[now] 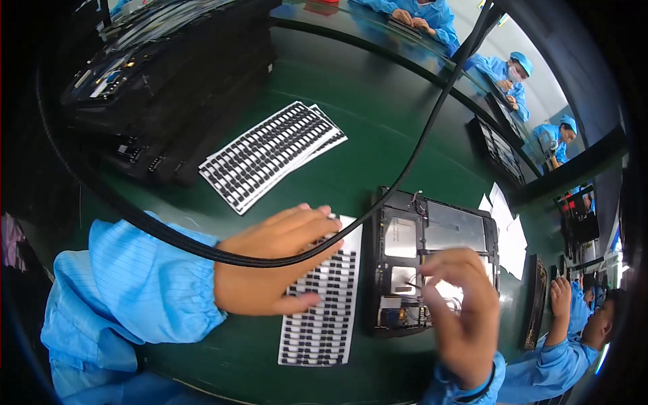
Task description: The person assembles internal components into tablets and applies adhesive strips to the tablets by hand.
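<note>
Head view: black-patterned sheet (320,331) beside an opened electronic device (455,226) on a green tabletop (385,135).
The left hand (270,263) lies across the sheet, fingers extended; the right hand (469,317) curls over the device, whether pinching anything I cannot tell.

Open green bench (381,111) ran across the upper middle of the frame, a wide way between the overlapping label sheets (270,155) and the open device (455,233). A black cable (432,121) slanted across that view and looped over the left forearm; its height could not be told. At upper left, a tall dark stack (182,101) walled off the side. In the lower middle, only a slim lane separated the device from the sheet (320,331) under the left hand (277,256). The right hand (466,304) blocked the device's near part from above.
</note>
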The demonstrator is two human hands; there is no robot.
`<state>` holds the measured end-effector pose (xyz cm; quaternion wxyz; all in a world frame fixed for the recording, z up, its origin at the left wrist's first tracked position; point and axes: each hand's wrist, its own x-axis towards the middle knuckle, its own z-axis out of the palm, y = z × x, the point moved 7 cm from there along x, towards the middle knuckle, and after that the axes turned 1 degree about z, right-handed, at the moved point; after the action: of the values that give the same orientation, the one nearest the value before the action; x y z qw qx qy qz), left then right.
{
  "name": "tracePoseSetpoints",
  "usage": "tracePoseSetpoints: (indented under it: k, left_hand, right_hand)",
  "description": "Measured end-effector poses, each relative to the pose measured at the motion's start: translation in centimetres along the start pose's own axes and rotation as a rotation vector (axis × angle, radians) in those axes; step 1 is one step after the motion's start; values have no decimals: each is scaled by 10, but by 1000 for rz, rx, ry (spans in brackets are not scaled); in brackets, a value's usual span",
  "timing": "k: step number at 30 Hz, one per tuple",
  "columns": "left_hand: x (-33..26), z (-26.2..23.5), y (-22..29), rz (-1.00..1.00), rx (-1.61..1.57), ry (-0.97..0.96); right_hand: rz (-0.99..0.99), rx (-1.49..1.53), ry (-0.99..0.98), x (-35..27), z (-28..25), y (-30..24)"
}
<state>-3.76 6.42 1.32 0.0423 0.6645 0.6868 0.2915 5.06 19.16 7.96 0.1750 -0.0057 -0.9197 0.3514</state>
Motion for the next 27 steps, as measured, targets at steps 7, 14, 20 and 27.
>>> tracePoseSetpoints:
  k: [7, 14, 20, 27]
  left_hand:
    - [23, 1, 49, 354, -1, 211]
    - [50, 22, 89, 501, 59, 64]
    - [55, 44, 86, 479, 141, 58]
    - [52, 42, 91, 454, 163, 37]
  right_hand:
    - [463, 276, 45, -63, -52, 63]
    - [285, 154, -189, -49, -36, 51]
    - [221, 105, -141, -58, -37, 64]
    - [179, 83, -165, -56, -35, 53]
